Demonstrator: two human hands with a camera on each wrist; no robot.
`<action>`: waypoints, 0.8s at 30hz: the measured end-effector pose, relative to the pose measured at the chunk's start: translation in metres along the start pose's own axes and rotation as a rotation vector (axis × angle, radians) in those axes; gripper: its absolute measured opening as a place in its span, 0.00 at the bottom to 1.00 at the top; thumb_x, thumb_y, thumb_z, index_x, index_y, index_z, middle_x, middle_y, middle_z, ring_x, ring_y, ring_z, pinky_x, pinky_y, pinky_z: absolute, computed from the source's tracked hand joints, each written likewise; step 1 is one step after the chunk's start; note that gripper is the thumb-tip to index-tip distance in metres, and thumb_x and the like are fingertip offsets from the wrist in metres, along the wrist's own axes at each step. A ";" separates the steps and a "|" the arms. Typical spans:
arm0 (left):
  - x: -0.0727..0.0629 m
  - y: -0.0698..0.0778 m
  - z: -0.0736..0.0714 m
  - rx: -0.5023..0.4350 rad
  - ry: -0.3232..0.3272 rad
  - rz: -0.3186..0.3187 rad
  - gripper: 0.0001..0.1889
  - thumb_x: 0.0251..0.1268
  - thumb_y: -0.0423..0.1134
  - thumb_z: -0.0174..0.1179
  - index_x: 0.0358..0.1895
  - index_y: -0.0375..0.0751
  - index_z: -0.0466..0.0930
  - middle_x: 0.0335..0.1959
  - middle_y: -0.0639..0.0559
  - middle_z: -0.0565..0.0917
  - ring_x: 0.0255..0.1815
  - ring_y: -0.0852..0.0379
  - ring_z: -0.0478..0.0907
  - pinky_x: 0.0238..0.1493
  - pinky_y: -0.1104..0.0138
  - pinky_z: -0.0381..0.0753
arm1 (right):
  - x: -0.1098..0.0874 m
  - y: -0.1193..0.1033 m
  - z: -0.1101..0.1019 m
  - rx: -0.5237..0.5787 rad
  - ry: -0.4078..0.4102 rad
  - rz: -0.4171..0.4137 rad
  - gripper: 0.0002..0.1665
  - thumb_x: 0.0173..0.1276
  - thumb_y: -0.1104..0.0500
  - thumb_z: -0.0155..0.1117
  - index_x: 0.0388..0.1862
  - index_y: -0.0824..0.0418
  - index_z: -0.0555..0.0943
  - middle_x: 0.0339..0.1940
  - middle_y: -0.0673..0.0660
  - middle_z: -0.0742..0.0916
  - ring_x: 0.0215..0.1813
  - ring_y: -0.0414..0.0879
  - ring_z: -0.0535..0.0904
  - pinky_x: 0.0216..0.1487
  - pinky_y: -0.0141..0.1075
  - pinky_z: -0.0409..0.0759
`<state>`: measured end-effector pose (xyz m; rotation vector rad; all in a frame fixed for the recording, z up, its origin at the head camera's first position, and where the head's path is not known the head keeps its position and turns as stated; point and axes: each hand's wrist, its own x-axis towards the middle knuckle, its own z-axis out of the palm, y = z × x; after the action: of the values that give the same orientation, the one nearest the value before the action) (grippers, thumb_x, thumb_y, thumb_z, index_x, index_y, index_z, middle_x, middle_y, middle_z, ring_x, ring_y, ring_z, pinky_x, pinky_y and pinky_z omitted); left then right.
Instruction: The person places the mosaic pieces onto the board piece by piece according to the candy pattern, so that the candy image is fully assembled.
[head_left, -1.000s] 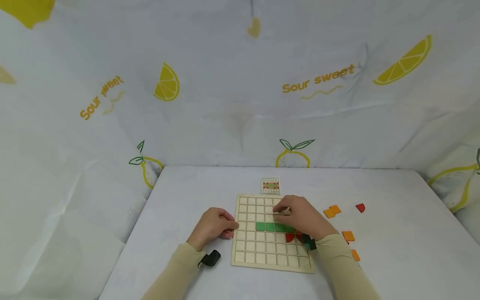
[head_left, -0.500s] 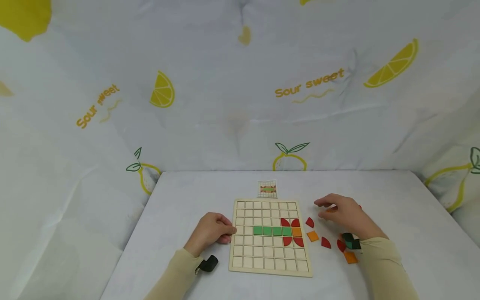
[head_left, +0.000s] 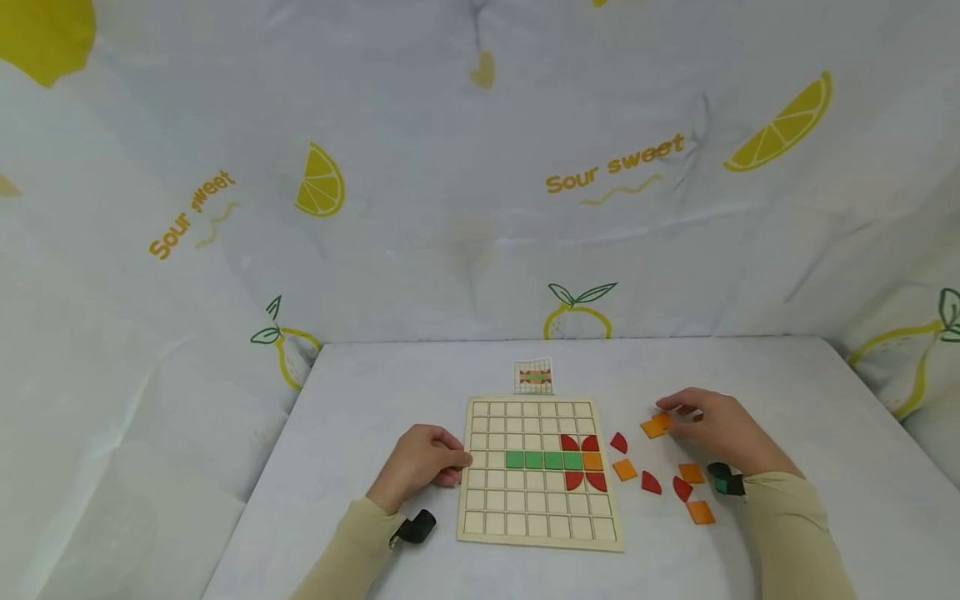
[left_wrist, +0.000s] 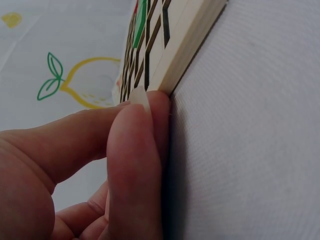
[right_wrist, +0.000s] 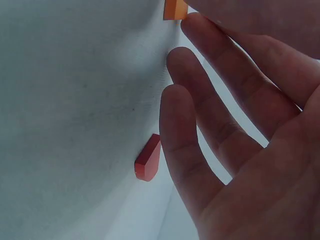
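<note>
My left hand (head_left: 429,457) grips the left edge of the wooden grid board (head_left: 495,503), its thumb and index fingertips meeting at the rim in the left wrist view. On the board lie a row of green square tiles (head_left: 533,460), an orange square tile (head_left: 592,461) at the row's right end, and red quarter-circle tiles (head_left: 573,481) above and below that end. To the right, my right hand (head_left: 712,427) is over two overlapping orange tiles (head_left: 652,429), thumb and index on either side of the upper one. Its other fingers are loosely extended in the right wrist view.
A small pattern card (head_left: 533,377) lies behind the board. Between board and right hand are loose red quarter-circle tiles (head_left: 651,482) and another orange tile (head_left: 625,470). More orange tiles (head_left: 701,512) lie near the right wrist. A lemon-print cloth (head_left: 465,208) hangs behind.
My right hand has moved from above the board to the orange tiles on the right, uncovering the board's red and orange tiles. The left hand stays at the board's edge.
</note>
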<state>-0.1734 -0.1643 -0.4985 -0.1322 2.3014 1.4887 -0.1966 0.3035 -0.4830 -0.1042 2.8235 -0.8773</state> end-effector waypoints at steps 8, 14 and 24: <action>0.001 -0.001 -0.001 0.012 -0.002 0.005 0.13 0.62 0.39 0.79 0.42 0.38 0.86 0.27 0.50 0.91 0.24 0.61 0.86 0.31 0.68 0.90 | 0.000 0.005 0.002 0.011 0.003 -0.006 0.18 0.73 0.59 0.74 0.60 0.59 0.88 0.60 0.64 0.88 0.59 0.61 0.82 0.60 0.60 0.86; 0.001 0.000 0.000 0.008 -0.007 0.018 0.12 0.62 0.39 0.79 0.42 0.38 0.86 0.26 0.50 0.90 0.24 0.61 0.86 0.31 0.68 0.90 | 0.000 0.006 0.002 -0.007 0.006 -0.002 0.17 0.72 0.59 0.74 0.59 0.59 0.89 0.59 0.64 0.88 0.60 0.62 0.81 0.62 0.62 0.85; -0.001 0.000 0.000 0.005 -0.002 0.016 0.12 0.62 0.39 0.79 0.42 0.38 0.86 0.26 0.50 0.90 0.24 0.61 0.86 0.31 0.69 0.89 | 0.000 0.006 0.004 -0.025 0.014 0.035 0.16 0.72 0.57 0.75 0.56 0.59 0.90 0.57 0.64 0.88 0.57 0.62 0.81 0.60 0.61 0.85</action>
<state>-0.1730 -0.1646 -0.4978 -0.1114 2.3097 1.4904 -0.1955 0.3062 -0.4892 -0.0526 2.8403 -0.8393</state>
